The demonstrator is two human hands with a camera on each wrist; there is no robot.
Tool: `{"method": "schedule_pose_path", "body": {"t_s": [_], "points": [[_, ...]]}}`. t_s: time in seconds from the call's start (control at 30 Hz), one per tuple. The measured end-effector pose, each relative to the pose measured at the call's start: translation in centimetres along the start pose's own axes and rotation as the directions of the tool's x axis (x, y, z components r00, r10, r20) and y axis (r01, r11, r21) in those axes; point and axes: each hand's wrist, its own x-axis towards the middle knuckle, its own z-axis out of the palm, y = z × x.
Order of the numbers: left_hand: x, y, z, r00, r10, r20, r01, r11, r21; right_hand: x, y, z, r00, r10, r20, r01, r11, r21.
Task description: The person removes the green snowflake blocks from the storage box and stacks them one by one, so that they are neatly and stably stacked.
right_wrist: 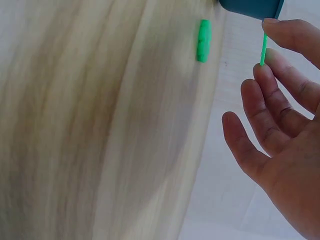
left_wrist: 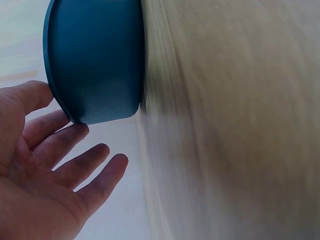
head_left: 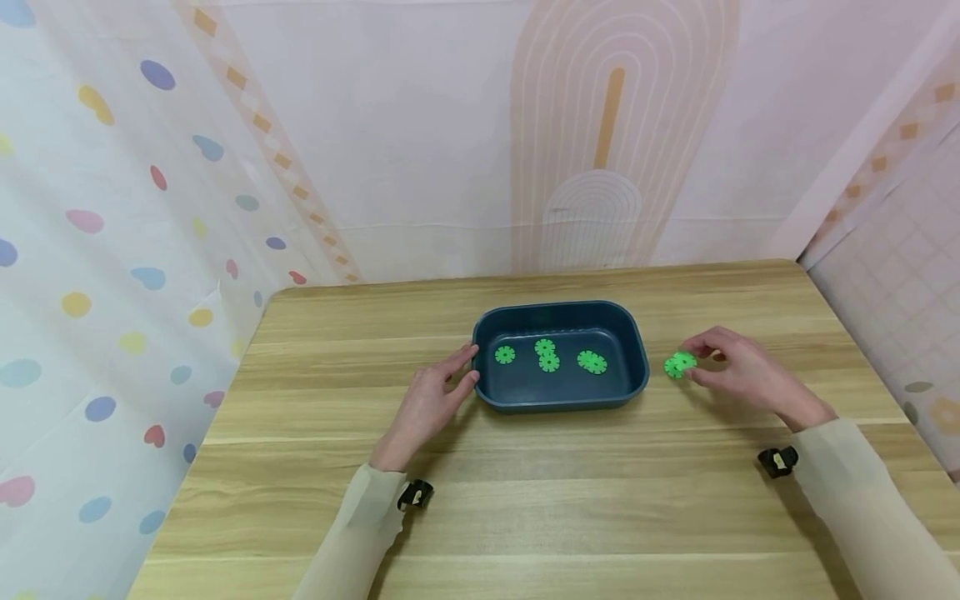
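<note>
Curtained indoor space, patterned hangings [head_left: 420, 125], wood-grain table [head_left: 570, 500]

My head camera looks forward and down over the surface [head_left: 570, 500]. Wrist cameras closely face my hands [left_wrist: 40, 185] [right_wrist: 292, 150], both catching the tray [left_wrist: 95, 60].

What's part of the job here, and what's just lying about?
Part of the job:
dark blue tray (left hand touching)
green notched disc (right hand pinching)
other green discs, in and beside the tray

Just around:
wooden table
spotted curtain
arch-print backdrop
black wrist cameras
</note>
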Motion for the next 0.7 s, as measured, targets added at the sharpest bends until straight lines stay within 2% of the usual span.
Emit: {"method": "schedule_pose_path", "body": {"t_s": [0.7], "points": [[0.0, 0.0, 0.0, 1.000, 0.000, -0.005, 0.000, 1.000, -0.004, 1.6, 1.2, 0.3, 0.996, 0.027, 0.090, -0.024, 0.999, -0.032]]}}
